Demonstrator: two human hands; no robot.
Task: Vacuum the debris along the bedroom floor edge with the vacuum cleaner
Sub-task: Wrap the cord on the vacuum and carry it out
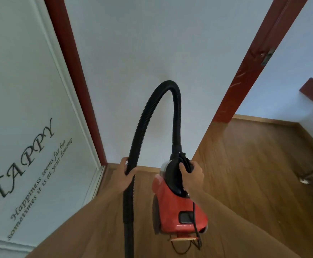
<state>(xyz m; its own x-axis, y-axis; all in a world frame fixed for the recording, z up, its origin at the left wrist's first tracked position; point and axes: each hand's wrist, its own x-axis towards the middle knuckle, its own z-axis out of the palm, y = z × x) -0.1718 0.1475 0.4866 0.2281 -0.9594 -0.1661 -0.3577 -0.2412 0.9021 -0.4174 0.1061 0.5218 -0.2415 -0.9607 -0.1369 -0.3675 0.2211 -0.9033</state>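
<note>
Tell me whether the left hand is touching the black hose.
Touching. The head view shows the left hand wrapped around the black hose, thumb on one side and fingers on the other, with no gap visible.

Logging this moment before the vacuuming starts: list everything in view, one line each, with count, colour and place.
vacuum cleaner: one, red body with black top, centre, carried by its handle.
hose: one, black, ribbed, arching up from the cleaner's top and down at centre left.
power cord: one, black, hanging down the cleaner's back.
floor: one, brown wood, lower half.
white door: one, left, with dark "HAPPY" lettering.
door frames: two, dark red, left and right of the white wall.
wall: white, centre.
left hand: one, gripping the hose.
right hand: one, gripping the cleaner's black handle.
</note>
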